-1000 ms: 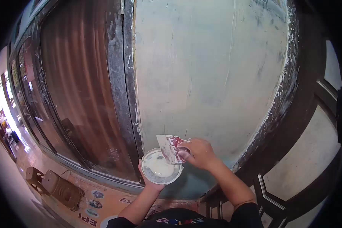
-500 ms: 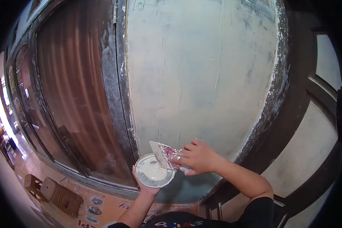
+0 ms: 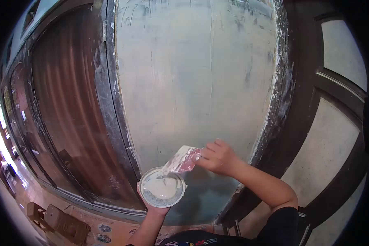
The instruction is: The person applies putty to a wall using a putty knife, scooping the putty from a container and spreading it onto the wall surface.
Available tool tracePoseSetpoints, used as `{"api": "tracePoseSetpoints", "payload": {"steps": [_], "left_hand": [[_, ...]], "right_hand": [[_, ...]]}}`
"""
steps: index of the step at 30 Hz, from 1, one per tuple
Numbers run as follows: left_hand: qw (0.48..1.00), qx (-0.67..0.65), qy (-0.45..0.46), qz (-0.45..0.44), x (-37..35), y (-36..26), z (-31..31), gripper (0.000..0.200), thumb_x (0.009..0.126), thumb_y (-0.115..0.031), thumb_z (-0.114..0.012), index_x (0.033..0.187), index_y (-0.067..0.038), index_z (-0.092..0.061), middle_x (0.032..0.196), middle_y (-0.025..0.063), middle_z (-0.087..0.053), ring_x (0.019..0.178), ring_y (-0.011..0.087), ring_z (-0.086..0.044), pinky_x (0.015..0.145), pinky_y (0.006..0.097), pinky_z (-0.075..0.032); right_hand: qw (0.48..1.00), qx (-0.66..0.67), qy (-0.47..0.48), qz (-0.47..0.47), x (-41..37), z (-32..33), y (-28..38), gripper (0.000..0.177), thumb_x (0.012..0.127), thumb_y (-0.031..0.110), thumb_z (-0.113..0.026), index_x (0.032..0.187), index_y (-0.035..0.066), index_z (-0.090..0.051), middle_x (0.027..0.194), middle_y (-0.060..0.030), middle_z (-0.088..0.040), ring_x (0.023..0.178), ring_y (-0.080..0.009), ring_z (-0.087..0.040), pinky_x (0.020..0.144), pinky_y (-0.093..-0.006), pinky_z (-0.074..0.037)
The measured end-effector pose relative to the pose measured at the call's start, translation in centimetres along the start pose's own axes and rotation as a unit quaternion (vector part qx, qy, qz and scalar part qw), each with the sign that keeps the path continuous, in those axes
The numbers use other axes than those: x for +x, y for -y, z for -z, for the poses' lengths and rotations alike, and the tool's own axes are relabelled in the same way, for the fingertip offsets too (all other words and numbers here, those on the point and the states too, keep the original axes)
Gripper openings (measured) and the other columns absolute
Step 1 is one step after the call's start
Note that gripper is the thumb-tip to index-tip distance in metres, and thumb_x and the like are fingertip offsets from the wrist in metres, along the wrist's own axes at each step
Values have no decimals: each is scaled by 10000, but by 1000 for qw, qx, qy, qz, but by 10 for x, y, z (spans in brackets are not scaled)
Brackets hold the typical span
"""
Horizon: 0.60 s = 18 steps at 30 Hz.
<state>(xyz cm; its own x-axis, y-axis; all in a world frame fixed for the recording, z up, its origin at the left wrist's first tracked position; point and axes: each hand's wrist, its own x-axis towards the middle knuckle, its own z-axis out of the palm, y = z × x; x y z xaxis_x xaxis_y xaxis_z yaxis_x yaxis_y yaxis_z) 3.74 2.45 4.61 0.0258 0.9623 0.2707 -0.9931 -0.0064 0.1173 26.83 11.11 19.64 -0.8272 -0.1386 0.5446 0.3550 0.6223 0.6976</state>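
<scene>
My left hand [image 3: 155, 208] supports a round bowl [image 3: 162, 203] from below, tipped so its inside faces me. White putty [image 3: 164, 188] lies in the bowl, with smears up its wall. Pinched in my right hand [image 3: 218, 158] is a putty knife [image 3: 182, 160], reddish and coated with white paste. Its lower corner overlaps the bowl's upper rim, close over the putty. Behind both hands stands a pale panel [image 3: 184, 90], streaked with whitish filler and darker patches.
A dark frame with a hinge borders a glass pane with brown curtains [image 3: 69, 102] on the left. Brown plastic stools [image 3: 63, 221] stand on the floor at lower left. Dark-framed door panels [image 3: 324, 143] rise close on the right, beside my right elbow.
The putty knife has swung from inside the bowl to its upper rim, its blade now pointing upward and left. The bowl has shifted slightly left and down; the whole view has moved right.
</scene>
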Motion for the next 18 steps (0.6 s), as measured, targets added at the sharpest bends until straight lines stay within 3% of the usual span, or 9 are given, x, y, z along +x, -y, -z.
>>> {"api": "tracePoseSetpoints", "payload": {"steps": [3,9,11,12,14,15,16,18], "left_hand": [[999,48,-19,-9,3,8,7,801,852,-717,-416,1392,-131,-501,1435,139,-491,1298,392,-470,1089,601,-356],[1000,12,-23,0,10,35,11,797,850,-717,-424,1392,-137,-500,1435,139,-489,1303,388,-465,1089,601,-357],[1000,-3,-16,9,13,44,7,788,851,-707,-434,1398,-143,-496,1451,140,-475,1314,402,-451,1088,635,-332],[1000,-16,-6,21,13,49,6,779,853,-697,-444,1404,-149,-493,1467,142,-461,1325,417,-436,1087,670,-308],[999,-19,14,24,17,57,12,786,856,-698,-434,1412,-145,-483,1467,145,-460,1330,418,-430,1092,662,-307],[999,-33,2,28,19,60,15,787,857,-698,-434,1414,-144,-481,1467,146,-460,1332,420,-428,1092,662,-307],[998,-46,-8,33,21,62,17,788,857,-697,-435,1416,-143,-479,1467,148,-459,1333,421,-426,1093,663,-306],[999,-34,-5,33,23,68,15,791,855,-702,-438,1411,-142,-484,1463,150,-464,1330,422,-430,1091,660,-311]], "right_hand": [[992,24,-62,-109,4,21,-27,142,707,201,-718,839,177,-674,753,-25,-509,743,-209,-555,597,-363,-424],[953,110,-106,-261,6,52,-80,110,781,150,-712,871,95,-677,781,-84,-524,722,-286,-539,601,-388,-433],[913,206,-89,-342,6,59,-83,116,859,162,-670,892,50,-666,771,-102,-507,706,-275,-518,628,-356,-440],[913,208,-86,-341,3,58,-82,116,859,162,-670,892,50,-666,771,-102,-507,706,-275,-518,628,-356,-440],[883,285,-27,-371,-3,57,-79,183,921,211,-642,924,28,-657,778,-103,-478,700,-241,-494,668,-320,-443],[871,327,-37,-366,-7,51,-76,225,958,236,-612,988,18,-660,802,-64,-499,725,-175,-490,687,-298,-435],[871,327,-36,-364,-11,44,-74,225,958,236,-612,988,18,-660,802,-64,-499,725,-175,-490,687,-298,-435],[768,508,-100,-377,-15,34,-68,264,986,245,-584,1067,2,-652,850,-23,-555,761,-129,-500,683,-292,-432]]}}
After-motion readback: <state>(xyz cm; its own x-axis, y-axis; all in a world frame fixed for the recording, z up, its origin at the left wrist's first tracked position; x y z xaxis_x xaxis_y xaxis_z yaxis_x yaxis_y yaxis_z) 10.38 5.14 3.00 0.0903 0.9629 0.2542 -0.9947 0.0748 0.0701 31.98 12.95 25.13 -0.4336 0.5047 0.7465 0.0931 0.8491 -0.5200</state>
